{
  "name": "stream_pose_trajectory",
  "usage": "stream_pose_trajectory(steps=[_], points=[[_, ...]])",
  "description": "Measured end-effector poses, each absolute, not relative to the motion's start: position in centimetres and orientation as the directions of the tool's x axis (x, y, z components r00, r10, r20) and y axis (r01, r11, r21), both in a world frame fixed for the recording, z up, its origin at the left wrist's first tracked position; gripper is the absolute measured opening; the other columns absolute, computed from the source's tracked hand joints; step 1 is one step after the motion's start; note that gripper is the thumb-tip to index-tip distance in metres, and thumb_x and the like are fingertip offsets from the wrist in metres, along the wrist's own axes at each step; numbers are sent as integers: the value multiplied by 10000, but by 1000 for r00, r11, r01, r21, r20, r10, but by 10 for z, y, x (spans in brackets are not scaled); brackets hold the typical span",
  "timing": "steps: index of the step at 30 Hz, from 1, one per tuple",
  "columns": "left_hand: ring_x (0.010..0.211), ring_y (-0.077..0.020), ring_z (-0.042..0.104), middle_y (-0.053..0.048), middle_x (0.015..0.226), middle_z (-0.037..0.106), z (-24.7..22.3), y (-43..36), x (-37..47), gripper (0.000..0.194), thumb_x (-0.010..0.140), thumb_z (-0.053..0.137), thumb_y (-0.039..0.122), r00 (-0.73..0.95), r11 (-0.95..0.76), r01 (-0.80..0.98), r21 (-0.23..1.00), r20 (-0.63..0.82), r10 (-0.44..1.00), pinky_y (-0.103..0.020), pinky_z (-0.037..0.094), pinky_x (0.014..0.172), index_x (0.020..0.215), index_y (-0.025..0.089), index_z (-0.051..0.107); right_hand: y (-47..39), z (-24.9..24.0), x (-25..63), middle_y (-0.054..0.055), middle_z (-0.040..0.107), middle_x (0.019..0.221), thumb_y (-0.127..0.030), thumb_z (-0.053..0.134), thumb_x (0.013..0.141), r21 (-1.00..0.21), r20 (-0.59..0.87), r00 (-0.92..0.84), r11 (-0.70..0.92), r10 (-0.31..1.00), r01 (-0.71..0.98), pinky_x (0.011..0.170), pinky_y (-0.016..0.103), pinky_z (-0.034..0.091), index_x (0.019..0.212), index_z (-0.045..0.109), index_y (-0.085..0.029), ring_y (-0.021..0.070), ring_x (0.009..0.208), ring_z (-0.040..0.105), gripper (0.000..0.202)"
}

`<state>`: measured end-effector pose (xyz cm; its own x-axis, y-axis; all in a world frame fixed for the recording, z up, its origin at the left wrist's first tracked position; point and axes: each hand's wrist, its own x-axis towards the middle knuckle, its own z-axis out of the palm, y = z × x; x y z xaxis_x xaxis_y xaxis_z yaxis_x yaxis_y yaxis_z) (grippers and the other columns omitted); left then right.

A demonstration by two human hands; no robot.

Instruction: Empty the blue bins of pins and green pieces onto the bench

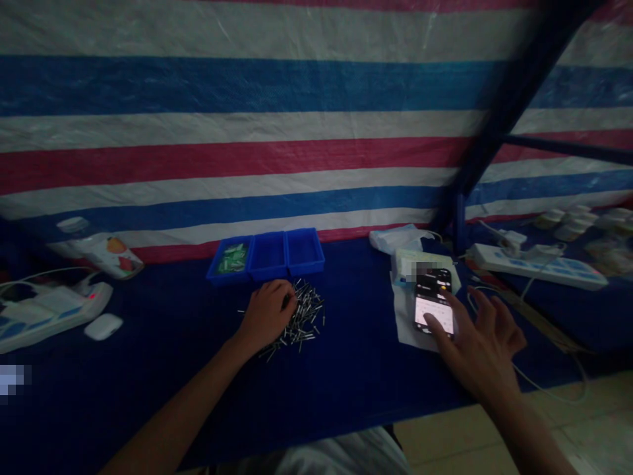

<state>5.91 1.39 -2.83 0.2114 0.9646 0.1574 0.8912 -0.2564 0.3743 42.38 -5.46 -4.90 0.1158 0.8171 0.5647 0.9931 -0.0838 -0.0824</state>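
Observation:
My left hand (270, 307) rests against the left side of a loose pile of thin metal pins (304, 316), which look like rivets. Its fingers are curled inward, and whatever they hold is hidden. Over on the right, my right hand (477, 336) is spread above a phone (434, 310), its thumb and index finger at the lit screen. The phone lies face up with a keyboard-like panel showing, not gripped by the hand. Under it are a white sheet (408, 323) and a pale packet (425, 264).
Behind the pile stands a blue three-part tray (267, 272); its left compartment holds small green-and-silver pieces (232, 258). At left are a power strip (64, 313), a white earphone case (103, 326) and a bottle (106, 251). Another power strip (539, 264) and cables lie right.

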Motion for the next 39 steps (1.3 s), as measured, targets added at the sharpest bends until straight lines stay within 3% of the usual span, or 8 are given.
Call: stream_pose_trajectory(steps=[6,12,16,19,22,27,31,39], points=[[1171,-295,604,-63,1243,686,-33,14,56,199,1001,464,296,200,-273,865,421,209,957,-529,445,999,907,229,625,-51,-54,427,228,421,1512,-618,393,963,-149,614,118,-32,781,988,1031,727,340,1378,543,-196,480,1438,318,610],[1123,-271,625,-84,1171,701,-34,19,49,191,1010,460,300,193,-359,810,464,366,910,-493,460,1010,968,214,625,-43,-36,388,173,597,1313,-433,610,925,-165,788,-88,347,610,923,1044,607,405,1189,624,-209,378,1283,504,346],[1057,-260,642,-82,1081,711,-30,22,46,191,1013,464,324,178,-425,761,490,473,863,-455,479,959,960,210,608,-25,-12,323,96,696,1131,-353,579,959,-259,579,-402,627,710,734,933,460,505,1161,641,-222,257,1075,615,249],[980,-243,650,-65,997,711,-24,20,45,205,1011,469,345,183,-473,731,493,526,831,-421,489,906,922,215,601,1,2,271,99,701,1173,-327,577,956,-377,428,-556,699,713,607,977,496,486,1238,621,-213,260,1083,624,307],[928,-236,648,-51,949,709,-21,14,42,210,1005,466,342,150,-469,742,479,563,813,-403,486,865,900,221,602,30,3,232,100,706,1150,-211,615,895,-556,392,-597,697,700,453,938,433,513,1200,621,-194,231,1057,651,306],[889,-231,649,-46,905,706,-23,11,37,195,979,491,314,119,-450,756,475,576,809,-386,477,835,855,221,608,51,-17,212,25,739,972,-170,596,906,-655,376,-588,655,716,377,769,265,533,1243,589,-191,130,864,700,338],[913,-238,650,-46,905,705,-22,14,32,206,970,507,339,88,-421,776,469,581,809,-400,469,870,838,222,612,48,-24,220,13,741,886,-240,649,905,-680,359,-558,619,748,392,716,263,523,1123,665,-205,129,778,693,222],[1059,-280,627,-80,1006,666,-14,24,-5,143,904,564,351,-270,-184,844,504,696,665,-472,476,1004,891,222,623,48,-23,223,56,755,936,-384,695,885,-649,373,-492,601,786,467,790,346,513,1047,720,-207,190,841,691,241]])
